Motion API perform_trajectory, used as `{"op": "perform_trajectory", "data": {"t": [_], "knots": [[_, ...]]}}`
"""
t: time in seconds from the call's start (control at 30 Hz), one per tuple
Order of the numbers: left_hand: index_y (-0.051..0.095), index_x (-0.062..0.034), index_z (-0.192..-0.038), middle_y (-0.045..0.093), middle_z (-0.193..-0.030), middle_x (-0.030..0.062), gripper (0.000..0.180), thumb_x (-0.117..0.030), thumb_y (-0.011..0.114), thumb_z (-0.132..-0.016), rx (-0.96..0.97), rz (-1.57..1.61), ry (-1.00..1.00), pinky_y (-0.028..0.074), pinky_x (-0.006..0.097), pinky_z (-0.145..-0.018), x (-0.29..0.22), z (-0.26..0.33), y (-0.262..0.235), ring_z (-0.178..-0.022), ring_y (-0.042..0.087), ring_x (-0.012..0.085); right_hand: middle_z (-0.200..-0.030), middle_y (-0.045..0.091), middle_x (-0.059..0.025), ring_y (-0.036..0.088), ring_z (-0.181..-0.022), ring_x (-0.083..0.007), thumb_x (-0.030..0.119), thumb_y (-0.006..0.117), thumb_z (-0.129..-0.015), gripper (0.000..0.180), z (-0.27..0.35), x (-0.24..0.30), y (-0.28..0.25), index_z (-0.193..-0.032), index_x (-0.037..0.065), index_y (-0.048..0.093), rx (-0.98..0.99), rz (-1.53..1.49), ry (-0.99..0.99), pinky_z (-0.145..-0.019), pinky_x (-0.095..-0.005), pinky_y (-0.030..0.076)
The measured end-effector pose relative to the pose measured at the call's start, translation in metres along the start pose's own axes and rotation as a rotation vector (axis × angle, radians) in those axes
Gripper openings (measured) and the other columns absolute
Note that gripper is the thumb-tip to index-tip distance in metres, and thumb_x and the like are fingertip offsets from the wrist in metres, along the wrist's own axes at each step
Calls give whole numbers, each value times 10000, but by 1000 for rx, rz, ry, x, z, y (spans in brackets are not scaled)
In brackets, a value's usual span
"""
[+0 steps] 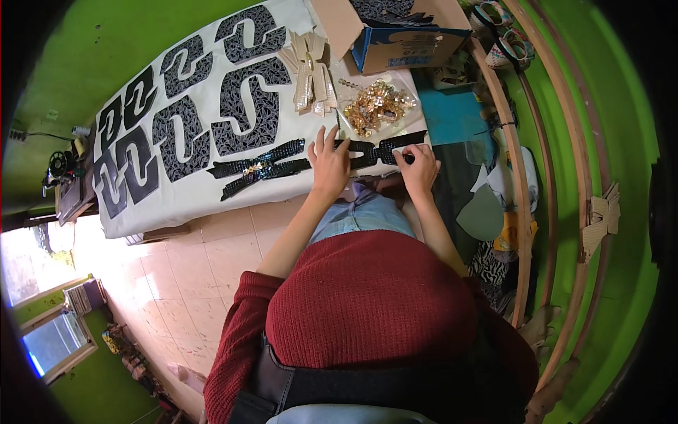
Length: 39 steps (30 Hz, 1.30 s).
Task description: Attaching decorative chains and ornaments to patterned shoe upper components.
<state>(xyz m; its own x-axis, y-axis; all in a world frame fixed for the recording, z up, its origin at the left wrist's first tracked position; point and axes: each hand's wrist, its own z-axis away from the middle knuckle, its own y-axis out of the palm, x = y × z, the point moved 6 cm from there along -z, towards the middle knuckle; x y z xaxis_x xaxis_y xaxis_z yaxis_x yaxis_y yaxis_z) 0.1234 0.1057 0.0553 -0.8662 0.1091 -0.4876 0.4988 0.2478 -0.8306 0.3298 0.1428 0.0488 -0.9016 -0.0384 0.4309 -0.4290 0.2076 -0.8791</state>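
Black, shiny, textured strap pieces (282,167) lie crossed on a white-covered table in front of me, with a small gold ornament (254,168) on the left one. My left hand (330,164) rests beside the middle of the straps, its fingers spread and palm down. Farther right, my right hand (420,169) is closed, thumb and forefinger pinching at another black strap piece (390,151). Whether anything small sits between those fingertips is hidden. Just beyond the hands, a pile of gold ornaments (374,106) lies on clear plastic.
Several dark patterned S-shaped cutouts (185,134) cover the left part of the white cloth (205,206). Beige strap pieces (311,78) lie behind my left hand. An open cardboard box (409,51) stands at the back right. Wooden rails (519,184) run along the right side.
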Motion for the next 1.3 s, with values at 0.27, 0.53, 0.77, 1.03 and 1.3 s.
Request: {"op": "perform_trajectory", "data": {"t": [0.27, 0.53, 0.77, 1.03, 1.3], "knots": [[421, 8, -1304, 351, -1414, 157, 459, -200, 478, -899, 215, 1, 89, 217, 480, -1084, -3, 13, 42, -1329, 285, 334, -1124, 570, -38, 503, -1094, -253, 184, 639, -794, 246, 9, 15, 3, -1038, 154, 649, -51, -110, -304, -895, -419, 352], [375, -4, -1344, 334, -1436, 133, 566, -331, 503, -899, 252, -62, 79, 237, 432, -1086, -1, 14, 52, -1338, 289, 290, -1262, 534, 5, 421, -1255, -219, 250, 594, -859, 284, 14, 5, 20, -1140, 221, 624, 12, 65, -322, -1024, -618, 117], [374, 8, -1336, 343, -1427, 148, 583, -365, 492, -903, 213, -53, 93, 250, 421, -1077, -1, 13, 45, -1326, 306, 301, -1049, 627, 2, 541, -1070, -195, 181, 629, -812, 147, 4, 10, -3, -950, 148, 669, -148, -138, -308, -1001, -494, 220], [416, 40, -1292, 400, -1375, 197, 539, -340, 476, -914, 117, 33, 24, 232, 437, -1086, -3, 1, 15, -1312, 328, 323, -881, 647, -109, 594, -811, -291, 13, 569, -793, 151, -59, 82, -44, -920, 38, 646, -168, -492, -486, -748, -348, 474], [517, 20, -1210, 513, -1267, 196, 422, -209, 543, -856, 82, 117, -34, 231, 481, -1076, -2, -4, 0, -1271, 383, 354, -999, 645, -194, 635, -924, -323, 36, 502, -781, 243, -139, 175, 59, -942, 38, 684, 554, 213, -562, -794, -399, 505]]}}
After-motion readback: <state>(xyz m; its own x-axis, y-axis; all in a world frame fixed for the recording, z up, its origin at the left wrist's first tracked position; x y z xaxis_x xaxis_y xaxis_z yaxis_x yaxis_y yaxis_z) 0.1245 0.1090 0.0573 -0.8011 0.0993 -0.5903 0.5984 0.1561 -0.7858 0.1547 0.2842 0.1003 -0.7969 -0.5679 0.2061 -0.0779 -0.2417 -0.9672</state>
